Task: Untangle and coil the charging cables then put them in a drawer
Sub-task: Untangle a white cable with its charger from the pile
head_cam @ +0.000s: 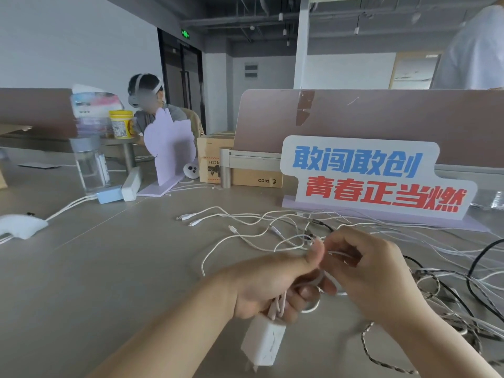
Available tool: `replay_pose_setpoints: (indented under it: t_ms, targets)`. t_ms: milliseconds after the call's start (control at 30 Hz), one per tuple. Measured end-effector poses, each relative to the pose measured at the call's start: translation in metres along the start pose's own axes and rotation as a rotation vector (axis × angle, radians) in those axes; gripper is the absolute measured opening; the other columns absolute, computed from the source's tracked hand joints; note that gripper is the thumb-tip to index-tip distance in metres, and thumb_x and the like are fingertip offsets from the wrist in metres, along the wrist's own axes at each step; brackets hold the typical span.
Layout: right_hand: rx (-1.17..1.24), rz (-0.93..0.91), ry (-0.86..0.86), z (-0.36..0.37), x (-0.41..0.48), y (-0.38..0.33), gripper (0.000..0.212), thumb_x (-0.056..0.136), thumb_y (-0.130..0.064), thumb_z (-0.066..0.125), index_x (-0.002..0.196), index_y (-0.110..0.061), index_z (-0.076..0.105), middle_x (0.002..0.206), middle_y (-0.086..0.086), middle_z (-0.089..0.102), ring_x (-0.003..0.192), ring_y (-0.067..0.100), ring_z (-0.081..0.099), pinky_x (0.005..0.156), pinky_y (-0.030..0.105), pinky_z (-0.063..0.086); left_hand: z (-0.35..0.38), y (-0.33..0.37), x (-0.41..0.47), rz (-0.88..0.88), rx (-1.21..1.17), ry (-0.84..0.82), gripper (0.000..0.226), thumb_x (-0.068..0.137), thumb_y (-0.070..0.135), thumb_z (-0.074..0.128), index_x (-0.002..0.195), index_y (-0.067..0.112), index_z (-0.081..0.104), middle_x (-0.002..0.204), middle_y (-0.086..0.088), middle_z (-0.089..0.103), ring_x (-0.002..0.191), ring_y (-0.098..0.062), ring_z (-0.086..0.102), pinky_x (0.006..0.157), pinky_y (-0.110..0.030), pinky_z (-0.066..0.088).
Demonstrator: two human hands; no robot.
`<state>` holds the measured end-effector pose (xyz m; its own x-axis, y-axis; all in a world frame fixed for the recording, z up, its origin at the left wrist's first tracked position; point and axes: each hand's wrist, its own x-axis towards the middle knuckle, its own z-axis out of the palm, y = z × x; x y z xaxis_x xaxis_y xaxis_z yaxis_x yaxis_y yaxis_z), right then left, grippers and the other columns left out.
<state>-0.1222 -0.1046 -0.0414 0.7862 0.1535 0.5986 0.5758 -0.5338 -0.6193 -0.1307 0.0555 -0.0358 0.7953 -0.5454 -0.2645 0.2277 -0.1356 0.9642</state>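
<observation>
A tangle of white charging cables (253,230) lies on the grey desk (114,268), with black and braided cables (447,290) spreading to the right. My left hand (267,285) grips a few loops of a white cable, and a white charger plug (263,343) hangs below its fist. My right hand (373,271) pinches the same white cable just beside my left thumb. Several loose connector ends (188,218) point left on the desk.
A sign with blue and red characters (373,175) stands behind the cables. A clear bottle (91,165), a blue box (110,194), a cardboard box (245,170) and a white device (21,225) sit at the back left. Another person sits beyond the divider.
</observation>
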Motion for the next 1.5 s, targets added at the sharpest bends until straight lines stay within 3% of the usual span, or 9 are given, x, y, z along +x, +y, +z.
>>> replay_pose_setpoints:
  t_ms: [133,267,467,600,900,1000,1133,1233,1500]
  targets:
    - [0.098,0.04,-0.112,0.0,0.001,0.002,0.025,0.074,0.002,0.066,0.065,-0.021,0.064,0.055,-0.005,0.061,0.051,0.015,0.055,0.058,0.032,0.046,-0.003,-0.003,0.0,0.023,0.043,-0.066,0.046,0.092,0.055,0.039,0.079,0.016,0.06,0.061,0.005,0.034,0.042,-0.003,0.024,0.04,-0.012,0.023]
    - [0.112,0.059,-0.27,0.0,0.0,0.004,0.034,0.089,-0.026,0.056,0.058,-0.014,0.055,0.049,0.004,0.054,0.048,0.012,0.04,0.053,0.03,0.034,-0.007,-0.004,0.001,0.153,0.149,0.054,0.05,0.092,0.054,0.035,0.077,0.021,0.069,0.062,0.004,0.06,0.045,-0.007,0.044,0.049,-0.022,0.032]
    - [-0.048,0.195,-0.151,-0.009,0.007,0.013,0.024,0.088,-0.018,0.056,0.066,-0.016,0.064,0.045,-0.004,0.043,0.044,0.007,0.034,0.046,0.018,0.03,-0.033,0.01,0.006,0.344,-0.4,0.513,0.053,0.098,0.045,0.033,0.097,0.006,0.069,0.088,-0.013,0.074,0.068,-0.02,0.069,0.071,-0.036,0.059]
    - [-0.032,0.275,-0.126,-0.009,0.008,0.011,0.03,0.088,-0.027,0.058,0.06,-0.018,0.064,0.044,0.0,0.046,0.039,0.01,0.033,0.04,0.016,0.027,-0.031,0.012,0.009,0.492,-0.646,0.544,0.05,0.099,0.041,0.033,0.1,0.004,0.065,0.089,-0.013,0.074,0.081,-0.023,0.072,0.077,-0.038,0.058]
    - [-0.242,0.298,0.018,-0.009,0.009,0.005,0.045,0.073,-0.05,0.068,0.053,-0.011,0.06,0.046,-0.002,0.058,0.053,0.011,0.054,0.05,0.019,0.039,-0.022,0.012,0.01,0.515,-0.795,0.478,0.042,0.099,0.043,0.032,0.075,0.013,0.049,0.049,0.004,0.04,0.041,-0.01,0.04,0.059,-0.028,0.047]
    - [-0.288,0.264,-0.005,-0.008,0.009,0.004,0.047,0.068,-0.054,0.071,0.055,-0.01,0.057,0.05,0.003,0.055,0.057,0.018,0.053,0.054,0.026,0.041,-0.025,0.012,0.01,0.459,-0.762,0.525,0.039,0.1,0.043,0.034,0.076,0.015,0.049,0.049,0.007,0.034,0.037,-0.009,0.027,0.045,-0.02,0.036]
    - [-0.252,-0.022,0.031,-0.009,0.007,0.005,0.014,0.081,-0.019,0.07,0.068,-0.018,0.064,0.062,-0.013,0.048,0.067,-0.007,0.048,0.061,0.003,0.034,-0.024,0.01,0.008,0.267,-0.549,0.558,0.039,0.098,0.047,0.039,0.079,0.017,0.056,0.052,0.008,0.038,0.037,-0.007,0.03,0.048,-0.022,0.031]
    - [-0.238,-0.106,0.046,-0.008,0.006,0.01,0.012,0.079,-0.002,0.068,0.076,-0.014,0.07,0.073,-0.016,0.054,0.074,-0.012,0.048,0.067,0.001,0.034,-0.026,0.006,0.008,0.14,-0.346,0.527,0.041,0.093,0.054,0.044,0.081,0.019,0.061,0.056,0.008,0.047,0.041,-0.01,0.041,0.054,-0.024,0.034]
    - [-0.162,-0.189,0.175,-0.003,0.006,0.013,0.013,0.066,-0.008,0.082,0.072,-0.014,0.072,0.069,-0.009,0.066,0.077,0.007,0.059,0.066,0.008,0.043,-0.015,0.003,0.004,0.086,-0.115,0.309,0.054,0.085,0.063,0.042,0.088,0.015,0.066,0.071,0.004,0.048,0.041,-0.003,0.036,0.044,-0.016,0.035]
